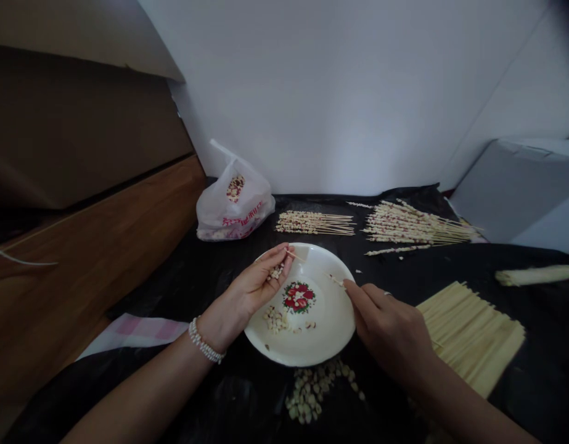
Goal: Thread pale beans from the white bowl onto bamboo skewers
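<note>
Above the left part of a white bowl (330,330) with a red flower print, my left hand (261,280) is closed around small pale kernels (275,271), its fingertips pinching near a thin stick (296,256). My right hand (390,324), at the bowl's right rim, grips a skewer (333,279) with a few pale pieces on it. Whether the stick and the skewer are one piece cannot be made out. Loose kernels (275,319) lie in the bowl.
Behind the bowl are a white plastic bag (238,209), a small row of threaded skewers (307,222) and a larger pile (404,223). Bare sticks (478,333) lie at the right, near a pale bundle (538,275). More kernels (312,391) sit in front on black sheeting (238,394).
</note>
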Tool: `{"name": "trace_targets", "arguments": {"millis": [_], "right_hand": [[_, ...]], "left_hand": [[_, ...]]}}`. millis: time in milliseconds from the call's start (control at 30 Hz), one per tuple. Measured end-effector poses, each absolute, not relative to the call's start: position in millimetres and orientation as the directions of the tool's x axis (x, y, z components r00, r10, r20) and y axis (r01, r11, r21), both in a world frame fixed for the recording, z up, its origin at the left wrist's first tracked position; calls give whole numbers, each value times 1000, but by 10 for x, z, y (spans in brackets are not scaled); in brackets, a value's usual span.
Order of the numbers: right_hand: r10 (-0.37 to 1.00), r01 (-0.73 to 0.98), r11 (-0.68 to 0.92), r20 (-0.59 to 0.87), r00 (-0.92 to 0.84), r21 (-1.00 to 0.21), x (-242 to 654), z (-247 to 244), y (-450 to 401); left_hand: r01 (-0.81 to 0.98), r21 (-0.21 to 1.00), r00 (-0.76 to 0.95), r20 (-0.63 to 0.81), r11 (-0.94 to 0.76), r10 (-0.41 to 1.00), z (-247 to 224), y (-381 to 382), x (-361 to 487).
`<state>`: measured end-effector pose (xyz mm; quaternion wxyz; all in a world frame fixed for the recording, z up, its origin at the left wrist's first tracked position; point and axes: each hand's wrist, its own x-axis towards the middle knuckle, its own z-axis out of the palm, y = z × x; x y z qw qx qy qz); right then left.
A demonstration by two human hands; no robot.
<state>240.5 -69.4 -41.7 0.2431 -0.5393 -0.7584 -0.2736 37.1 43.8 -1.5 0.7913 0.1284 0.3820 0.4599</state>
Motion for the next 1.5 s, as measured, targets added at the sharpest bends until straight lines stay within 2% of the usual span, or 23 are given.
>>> {"name": "trace_targets", "arguments": {"millis": [1000, 1267, 1500], "right_hand": [[672, 952, 273, 680, -294, 142, 2397, -413, -700], [684, 952, 276, 669, -291, 133, 2401, -423, -699], [671, 952, 274, 683, -289, 135, 2407, -427, -703]], "left_hand": [[-684, 483, 303, -494, 547, 815, -51, 475, 359], [-673, 506, 283, -499, 540, 819, -21, 443, 408], [-679, 416, 367, -520, 604, 771, -49, 472, 405]]}}
